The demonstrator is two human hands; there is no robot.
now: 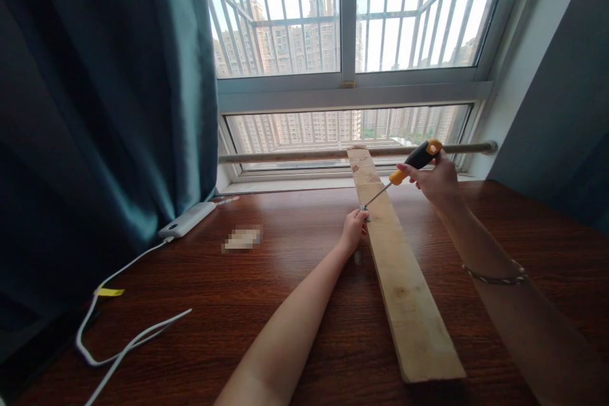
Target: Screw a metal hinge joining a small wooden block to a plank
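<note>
A long pale wooden board lies on the dark reddish-brown tabletop, its far end near the rail by the window. My right hand is closed around the black and yellow handle of a screwdriver. The screwdriver slants down to the left, and its tip meets a small silver metal piece at the board's left edge. My left hand pinches that piece against the board. Its exact kind is too small to make out, and fingers partly cover it.
A white power bank with a white cable lies at the left, beside a blue curtain. A small blurred pale item rests on the table. Behind runs a horizontal rail below the barred window.
</note>
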